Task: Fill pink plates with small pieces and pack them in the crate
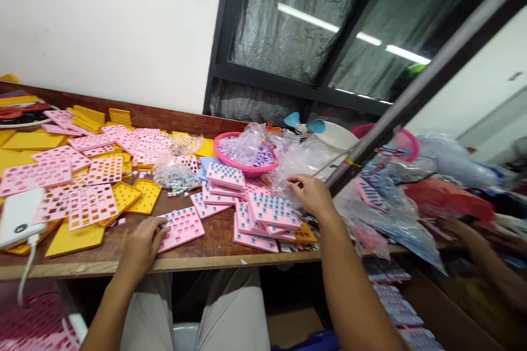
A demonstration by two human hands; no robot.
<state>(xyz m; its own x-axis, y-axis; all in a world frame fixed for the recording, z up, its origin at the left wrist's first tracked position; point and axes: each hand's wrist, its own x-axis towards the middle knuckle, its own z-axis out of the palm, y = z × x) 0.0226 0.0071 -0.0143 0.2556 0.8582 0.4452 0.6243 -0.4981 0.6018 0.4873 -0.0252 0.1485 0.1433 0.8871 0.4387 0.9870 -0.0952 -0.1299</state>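
Left hand (pixel 142 244) on pink tray (pixel 181 228), long axis slanting up-right.

A pink plastic grid tray (pixel 181 227) lies flat near the counter's front edge, a few small blue-and-white pieces seated in its square slots. Right of it, filled pink trays (pixel 269 214) lie stacked askew.

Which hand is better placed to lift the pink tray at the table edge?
Left. The left hand already rests on that pink tray, while the right hand is off by the clear plastic bags, beyond the filled stack.
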